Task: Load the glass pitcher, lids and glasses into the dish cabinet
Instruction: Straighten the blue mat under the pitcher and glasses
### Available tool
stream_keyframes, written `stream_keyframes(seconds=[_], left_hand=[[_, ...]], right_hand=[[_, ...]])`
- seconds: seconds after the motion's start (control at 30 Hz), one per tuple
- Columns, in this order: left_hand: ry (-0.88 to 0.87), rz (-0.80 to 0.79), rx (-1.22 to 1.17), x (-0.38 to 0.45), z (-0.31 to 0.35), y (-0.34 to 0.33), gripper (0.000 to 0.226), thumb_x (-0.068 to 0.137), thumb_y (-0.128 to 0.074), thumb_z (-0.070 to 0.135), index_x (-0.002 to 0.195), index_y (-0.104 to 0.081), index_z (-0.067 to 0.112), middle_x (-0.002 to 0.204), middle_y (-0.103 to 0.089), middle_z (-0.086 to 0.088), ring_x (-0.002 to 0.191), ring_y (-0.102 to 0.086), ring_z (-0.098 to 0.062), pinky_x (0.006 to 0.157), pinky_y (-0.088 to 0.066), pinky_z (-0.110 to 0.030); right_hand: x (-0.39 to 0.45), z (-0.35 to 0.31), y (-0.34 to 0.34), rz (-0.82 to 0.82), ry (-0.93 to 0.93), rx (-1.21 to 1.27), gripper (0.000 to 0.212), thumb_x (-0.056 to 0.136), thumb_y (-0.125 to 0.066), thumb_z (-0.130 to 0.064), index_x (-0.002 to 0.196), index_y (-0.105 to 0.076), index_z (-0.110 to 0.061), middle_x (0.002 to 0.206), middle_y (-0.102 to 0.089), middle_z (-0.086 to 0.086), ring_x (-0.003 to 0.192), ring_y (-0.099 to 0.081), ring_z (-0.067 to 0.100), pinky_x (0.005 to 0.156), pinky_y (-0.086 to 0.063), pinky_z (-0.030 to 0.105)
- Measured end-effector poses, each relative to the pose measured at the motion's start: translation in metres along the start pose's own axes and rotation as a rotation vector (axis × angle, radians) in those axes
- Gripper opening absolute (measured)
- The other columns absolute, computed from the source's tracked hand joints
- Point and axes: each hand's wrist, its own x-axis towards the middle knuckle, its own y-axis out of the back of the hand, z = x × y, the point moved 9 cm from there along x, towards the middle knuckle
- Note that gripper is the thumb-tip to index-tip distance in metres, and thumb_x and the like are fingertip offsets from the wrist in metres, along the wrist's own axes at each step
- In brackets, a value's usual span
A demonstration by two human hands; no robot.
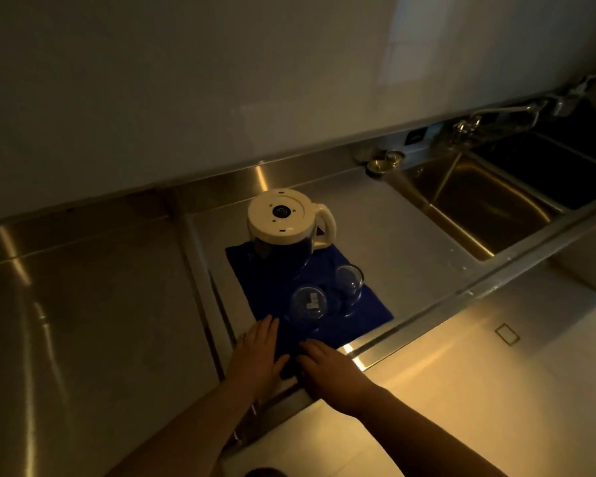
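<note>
A glass pitcher (283, 249) with a cream lid (282, 214) and cream handle stands at the back of a blue cloth (272, 287) on the steel counter. In front of it on the cloth are two clear glasses, one (308, 304) nearer me and one (349, 282) to its right. My left hand (258, 352) lies flat and open on the cloth's near left corner. My right hand (327, 368) rests palm down at the cloth's near edge, fingers apart. Neither hand holds anything.
The steel counter (100, 321) stretches left. A double sink (489, 208) with a tap (503, 113) lies to the right. A small metal strainer (382, 163) sits by the back ledge. White wall rises behind; pale floor shows at lower right.
</note>
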Motion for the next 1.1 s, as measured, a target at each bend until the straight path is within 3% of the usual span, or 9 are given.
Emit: stream_keyframes(seconds=[0.07, 0.2, 0.4, 0.6, 0.73, 0.9, 1.1], left_hand=[[-0.008, 0.051, -0.007, 0.011, 0.012, 0.011, 0.076, 0.096, -0.036, 0.051, 0.151, 0.004, 0.018, 0.159, 0.001, -0.003, 0.146, -0.003, -0.019, 0.117, -0.011, -0.035], [-0.032, 0.14, -0.01, 0.041, 0.032, 0.039, 0.078, 0.095, -0.039, 0.051, 0.151, 0.004, 0.017, 0.159, -0.001, -0.003, 0.145, -0.004, -0.018, 0.117, -0.012, -0.036], [-0.128, 0.089, 0.036, 0.064, 0.069, 0.047, 0.08, 0.094, -0.041, 0.052, 0.151, 0.003, 0.019, 0.159, 0.002, 0.0, 0.146, -0.001, -0.019, 0.117, -0.015, -0.038], [-0.022, 0.026, 0.005, 0.077, 0.079, 0.045, 0.074, 0.094, -0.044, 0.051, 0.151, -0.008, 0.019, 0.158, -0.007, -0.001, 0.145, -0.004, -0.021, 0.115, -0.02, -0.043], [0.08, 0.015, 0.021, 0.078, 0.082, 0.043, 0.072, 0.093, -0.048, 0.048, 0.149, -0.014, 0.019, 0.157, -0.009, -0.003, 0.144, -0.005, -0.024, 0.114, -0.021, -0.046], [0.17, -0.011, 0.046, 0.076, 0.085, 0.045, 0.072, 0.09, -0.055, 0.042, 0.148, -0.018, 0.02, 0.156, -0.012, -0.005, 0.142, -0.009, -0.027, 0.108, -0.03, -0.049], [0.215, -0.029, 0.088, 0.069, 0.088, 0.047, 0.077, 0.082, -0.068, 0.036, 0.144, -0.024, 0.023, 0.15, -0.019, -0.007, 0.137, -0.018, -0.029, 0.096, -0.043, -0.048]], right_hand=[[0.002, 0.015, 0.017, 0.058, 0.008, -0.004, 0.041, 0.092, -0.053, -0.021, 0.132, -0.049, -0.017, 0.141, -0.045, 0.006, 0.133, -0.038, 0.022, 0.108, -0.027, 0.029], [0.013, 0.041, 0.065, 0.204, 0.094, 0.005, 0.037, 0.08, -0.061, -0.023, 0.117, -0.056, -0.022, 0.122, -0.059, 0.0, 0.112, -0.056, 0.016, 0.094, -0.042, 0.025], [0.033, 0.097, 0.098, 0.25, 0.055, -0.075, 0.037, 0.08, -0.063, -0.023, 0.117, -0.059, -0.017, 0.12, -0.06, 0.005, 0.112, -0.056, 0.022, 0.093, -0.046, 0.032], [0.047, 0.128, 0.095, 0.15, 0.152, -0.115, 0.044, 0.082, -0.055, -0.028, 0.125, -0.055, -0.019, 0.127, -0.057, 0.006, 0.118, -0.053, 0.022, 0.098, -0.036, 0.028], [0.056, 0.133, 0.089, 0.048, 0.243, -0.11, 0.051, 0.087, -0.056, -0.031, 0.136, -0.045, -0.021, 0.139, -0.045, 0.006, 0.13, -0.04, 0.024, 0.105, -0.03, 0.029], [0.066, 0.136, 0.082, -0.104, 0.238, -0.071, 0.061, 0.088, -0.054, -0.04, 0.143, -0.029, -0.026, 0.143, -0.033, 0.003, 0.128, -0.032, 0.023, 0.102, -0.036, 0.031], [0.066, 0.137, 0.076, -0.197, 0.236, -0.128, 0.073, 0.083, -0.063, -0.029, 0.143, -0.023, -0.024, 0.142, -0.028, 0.005, 0.125, -0.031, 0.026, 0.093, -0.046, 0.035]])
